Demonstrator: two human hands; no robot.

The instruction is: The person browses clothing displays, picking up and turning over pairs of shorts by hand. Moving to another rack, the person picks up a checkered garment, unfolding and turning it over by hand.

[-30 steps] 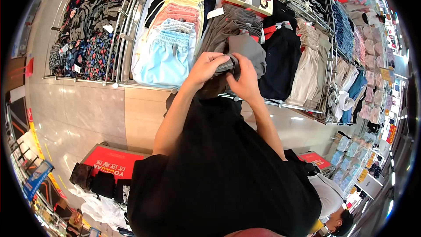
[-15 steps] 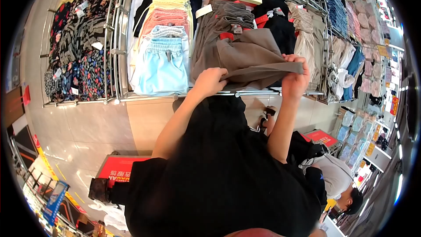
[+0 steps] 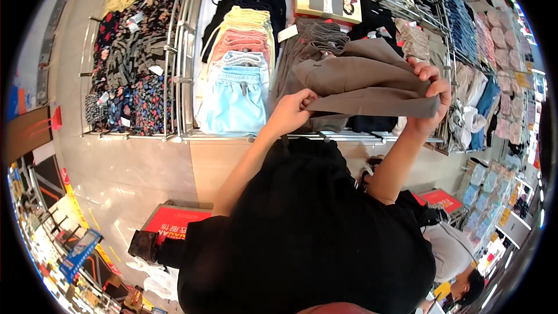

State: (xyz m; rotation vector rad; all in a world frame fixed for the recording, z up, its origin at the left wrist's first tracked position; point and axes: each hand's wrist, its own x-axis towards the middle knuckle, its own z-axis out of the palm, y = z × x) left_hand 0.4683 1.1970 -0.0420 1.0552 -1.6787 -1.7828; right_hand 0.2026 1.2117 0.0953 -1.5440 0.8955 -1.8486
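Stretched between my two hands is a brown-grey garment (image 3: 372, 84), lifted over the rack's front edge. My left hand (image 3: 294, 110) pinches its left end. My right hand (image 3: 431, 93) has its fingers wrapped round the right end, near the beige clothes. Behind the garment lies a stack of folded dark grey-brown pants (image 3: 319, 36). Light blue shorts (image 3: 235, 102) lie just left of my left hand, in front of pink shorts (image 3: 241, 41) and yellow shorts (image 3: 247, 16).
A metal rail (image 3: 232, 138) runs along the rack's front. Floral clothes (image 3: 152, 102) lie at the left, a box (image 3: 326, 1) behind. Red-topped stools (image 3: 174, 221) stand on the floor. Another person in a light shirt (image 3: 450, 250) is at the lower right.
From a close hold together, my hands have moved apart and the garment has been spread between them. My right hand has moved right and the garment is now raised and opened wider.
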